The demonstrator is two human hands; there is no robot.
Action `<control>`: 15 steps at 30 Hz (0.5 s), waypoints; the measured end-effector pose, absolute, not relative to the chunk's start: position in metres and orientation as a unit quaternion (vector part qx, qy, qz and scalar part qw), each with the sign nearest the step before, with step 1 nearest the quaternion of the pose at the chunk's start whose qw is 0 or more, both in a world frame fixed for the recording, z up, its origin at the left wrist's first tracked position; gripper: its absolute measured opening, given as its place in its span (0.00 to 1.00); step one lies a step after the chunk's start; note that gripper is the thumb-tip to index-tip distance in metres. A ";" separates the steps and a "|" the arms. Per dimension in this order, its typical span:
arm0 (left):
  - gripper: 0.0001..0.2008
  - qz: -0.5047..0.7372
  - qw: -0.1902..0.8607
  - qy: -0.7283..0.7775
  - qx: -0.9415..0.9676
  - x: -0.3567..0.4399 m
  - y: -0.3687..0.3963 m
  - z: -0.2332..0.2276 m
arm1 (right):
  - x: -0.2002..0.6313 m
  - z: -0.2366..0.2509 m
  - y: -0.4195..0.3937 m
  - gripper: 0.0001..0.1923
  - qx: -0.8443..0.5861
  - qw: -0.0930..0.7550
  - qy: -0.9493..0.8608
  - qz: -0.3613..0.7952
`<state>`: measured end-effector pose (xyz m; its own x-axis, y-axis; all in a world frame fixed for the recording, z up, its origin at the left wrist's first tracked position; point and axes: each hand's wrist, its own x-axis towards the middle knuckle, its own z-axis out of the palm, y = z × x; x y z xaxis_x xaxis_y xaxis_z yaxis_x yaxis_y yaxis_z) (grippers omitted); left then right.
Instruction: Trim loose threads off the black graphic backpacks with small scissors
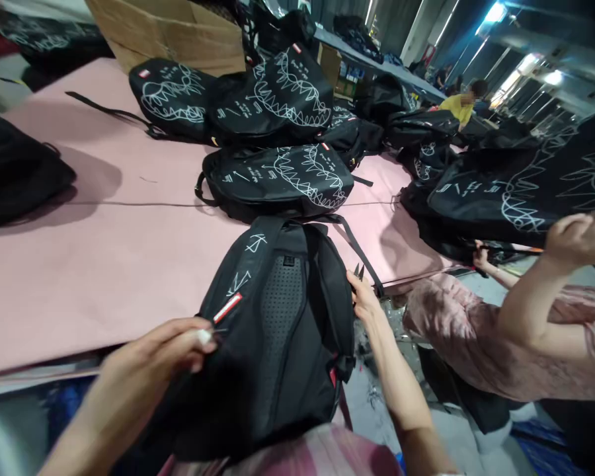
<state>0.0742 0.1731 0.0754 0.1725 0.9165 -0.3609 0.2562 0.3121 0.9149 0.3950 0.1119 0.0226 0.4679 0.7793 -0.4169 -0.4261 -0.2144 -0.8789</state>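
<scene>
Fingers of the left hand (166, 350) pinch a thread end at the left shoulder strap of a black backpack (277, 330), just below its red-and-white label (227, 307). That backpack lies back-panel up at the near edge of the pink table (104, 251). Beyond it, more printed backpacks (277, 178) are piled. Right of the backpack, the right hand (364, 297) is closed around small thread snips (359, 271), touching the pack's side. Farther right, a co-worker's arm (540, 291) lifts another bag (525, 192).
</scene>
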 end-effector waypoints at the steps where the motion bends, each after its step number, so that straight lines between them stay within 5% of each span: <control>1: 0.12 0.286 0.611 0.553 0.489 0.096 0.170 0.078 | 0.395 0.021 0.112 0.20 -0.584 0.617 -0.130 0.511; 7: 0.20 0.281 0.711 0.509 0.396 0.181 0.167 0.071 | 0.396 0.014 0.114 0.17 -0.525 0.634 -0.094 0.560; 15: 0.16 0.274 0.737 0.487 0.382 0.205 0.170 0.063 | 0.398 0.004 0.113 0.18 -0.479 0.647 -0.109 0.583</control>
